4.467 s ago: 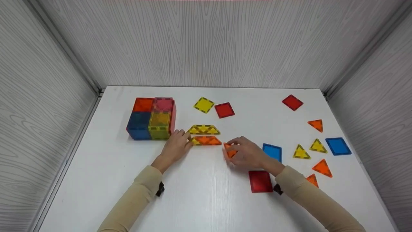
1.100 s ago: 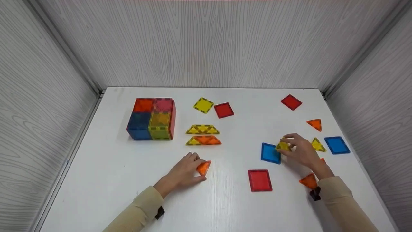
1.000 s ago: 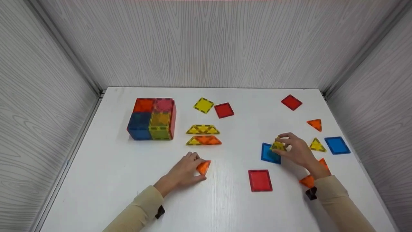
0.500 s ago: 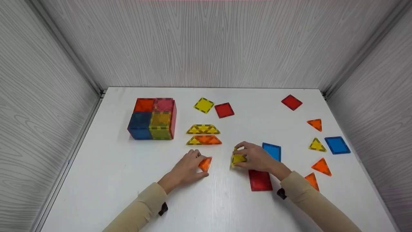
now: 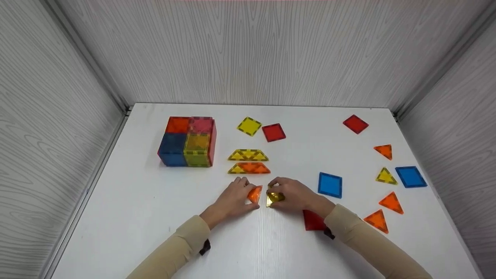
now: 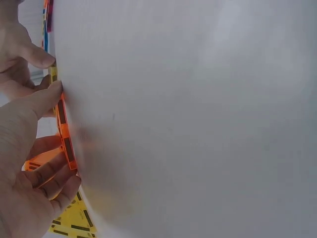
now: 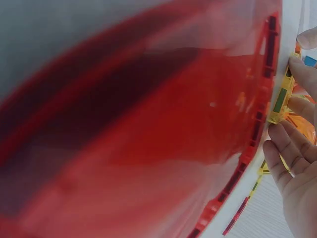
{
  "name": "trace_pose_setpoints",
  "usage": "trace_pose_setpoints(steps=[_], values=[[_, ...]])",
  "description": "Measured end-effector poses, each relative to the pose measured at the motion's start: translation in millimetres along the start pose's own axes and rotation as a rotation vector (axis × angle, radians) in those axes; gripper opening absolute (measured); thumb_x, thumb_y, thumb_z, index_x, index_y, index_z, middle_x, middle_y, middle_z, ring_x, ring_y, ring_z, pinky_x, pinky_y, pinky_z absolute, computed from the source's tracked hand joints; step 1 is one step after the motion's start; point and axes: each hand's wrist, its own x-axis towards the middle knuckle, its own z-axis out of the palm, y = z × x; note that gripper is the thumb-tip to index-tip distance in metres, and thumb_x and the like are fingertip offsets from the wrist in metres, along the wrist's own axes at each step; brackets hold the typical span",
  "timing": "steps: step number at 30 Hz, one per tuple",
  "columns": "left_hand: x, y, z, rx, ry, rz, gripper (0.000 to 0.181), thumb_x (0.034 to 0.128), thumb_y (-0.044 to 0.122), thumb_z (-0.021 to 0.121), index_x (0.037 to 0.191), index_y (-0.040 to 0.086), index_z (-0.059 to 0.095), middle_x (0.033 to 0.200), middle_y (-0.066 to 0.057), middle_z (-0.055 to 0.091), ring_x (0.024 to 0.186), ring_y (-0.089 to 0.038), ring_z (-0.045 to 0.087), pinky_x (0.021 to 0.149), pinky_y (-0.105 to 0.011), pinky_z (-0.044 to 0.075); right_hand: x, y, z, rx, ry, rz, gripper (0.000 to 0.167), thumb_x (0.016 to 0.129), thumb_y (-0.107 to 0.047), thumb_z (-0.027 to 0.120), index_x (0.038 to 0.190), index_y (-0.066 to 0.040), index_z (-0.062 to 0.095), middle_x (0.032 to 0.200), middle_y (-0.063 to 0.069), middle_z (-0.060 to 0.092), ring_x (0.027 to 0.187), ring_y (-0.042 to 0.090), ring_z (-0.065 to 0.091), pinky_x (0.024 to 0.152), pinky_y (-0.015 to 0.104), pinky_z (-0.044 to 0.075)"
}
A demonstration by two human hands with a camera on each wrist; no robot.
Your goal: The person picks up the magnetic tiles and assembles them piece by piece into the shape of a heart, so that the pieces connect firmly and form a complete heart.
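Note:
In the head view my left hand (image 5: 233, 197) holds an orange triangular magnetic tile (image 5: 254, 194) between thumb and fingers. It is tilted up off the table, as the left wrist view shows with the tile's edge (image 6: 67, 136). My right hand (image 5: 296, 195) pinches a yellow triangular magnetic tile (image 5: 274, 198), also seen edge-on in the right wrist view as a yellow tile (image 7: 281, 101). The two tiles face each other with a narrow gap. Just behind lie a flat yellow trapezoid of triangle tiles (image 5: 248, 155) and a yellow-and-orange trapezoid (image 5: 250, 168).
A multicoloured tile box (image 5: 186, 142) stands at the left. A yellow square (image 5: 249, 126) and red square (image 5: 274, 132) lie at the back. Under my right forearm is a red square (image 5: 313, 221), near a blue square (image 5: 330, 185). Several loose triangles and squares lie right.
My right hand has carried the yellow triangle leftward from the right side, past the blue square, to beside the orange one. My left hand has shifted slightly right, still holding the orange triangle.

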Motion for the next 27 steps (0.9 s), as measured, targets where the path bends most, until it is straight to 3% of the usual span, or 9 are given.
trace_pose_setpoints(steps=[9,16,21,27], values=[[7.0,10.0,0.9,0.014,0.03,0.046,0.061,0.0936,0.051,0.077,0.132,0.005,0.067,0.119,-0.01,0.061,0.11,-0.024,0.054,0.101,-0.04,0.053,4.4,-5.3,-0.2,-0.006,0.036,-0.004,0.046,0.093,-0.032,0.082,0.134,-0.013,0.073,0.134,0.009,0.069,0.118,0.024,0.068,0.102,0.039,0.061],[9.0,11.3,0.2,-0.003,0.019,0.034,0.058,0.0942,0.048,0.078,0.133,0.005,0.066,0.121,-0.01,0.061,0.113,-0.025,0.055,0.105,-0.041,0.053,-0.4,-6.2,-2.7,-0.042,0.035,0.019,0.048,0.095,-0.034,0.079,0.138,-0.017,0.071,0.139,0.008,0.068,0.124,0.025,0.067,0.104,0.04,0.06],[7.1,9.3,1.1,-0.019,0.004,0.021,0.059,0.0947,0.048,0.076,0.135,0.007,0.065,0.123,-0.009,0.06,0.113,-0.024,0.053,0.104,-0.04,0.053,-24.5,-1.9,-13.2,0.0,0.1,0.062,0.049,0.093,-0.034,0.082,0.138,-0.018,0.071,0.141,0.007,0.067,0.129,0.026,0.065,0.103,0.045,0.06],[4.5,5.6,1.8,-0.036,-0.006,-0.005,0.058,0.0959,0.047,0.075,0.138,0.009,0.064,0.124,-0.008,0.059,0.113,-0.023,0.052,0.104,-0.04,0.052,-76.9,19.6,-26.7,0.027,0.298,0.103,0.05,0.091,-0.033,0.084,0.135,-0.013,0.072,0.135,0.008,0.07,0.125,0.027,0.067,0.099,0.045,0.062]])
